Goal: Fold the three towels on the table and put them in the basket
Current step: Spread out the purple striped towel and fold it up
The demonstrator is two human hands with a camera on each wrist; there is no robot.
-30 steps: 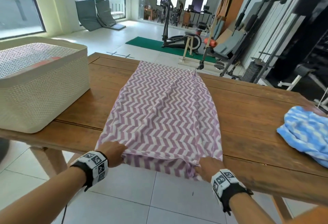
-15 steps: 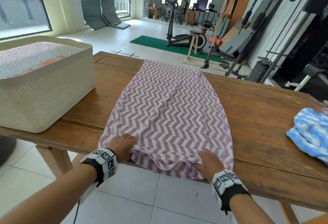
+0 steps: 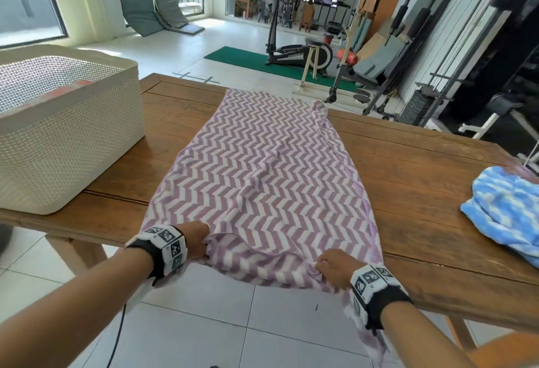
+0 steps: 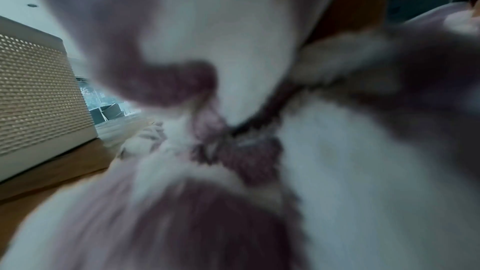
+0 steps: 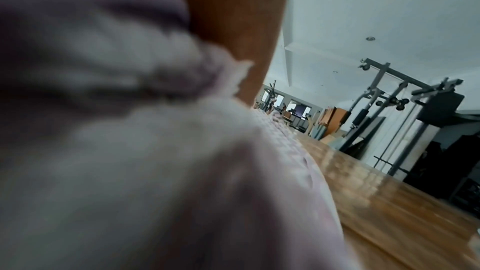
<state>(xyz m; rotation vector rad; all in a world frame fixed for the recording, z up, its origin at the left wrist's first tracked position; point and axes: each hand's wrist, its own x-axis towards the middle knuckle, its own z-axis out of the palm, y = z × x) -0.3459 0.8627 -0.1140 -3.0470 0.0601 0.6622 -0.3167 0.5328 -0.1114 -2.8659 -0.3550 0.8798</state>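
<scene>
the purple zigzag towel (image 3: 262, 169) lies flat along the wooden bench (image 3: 423, 192), its near end hanging over the edge. the left hand (image 3: 194, 240) pinches the near left corner and the right hand (image 3: 335, 265) pinches the near right corner, each grip tight on the cloth. a blue checked towel (image 3: 507, 216) sits bunched at the right. the white basket (image 3: 67, 145) stands on the left, with something orange-pink inside.

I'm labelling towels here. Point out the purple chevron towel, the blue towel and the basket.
purple chevron towel (image 3: 262, 169), head view, middle of the spread cloth
blue towel (image 3: 507, 210), head view, crumpled middle
basket (image 3: 87, 140), head view, perforated front wall
</scene>
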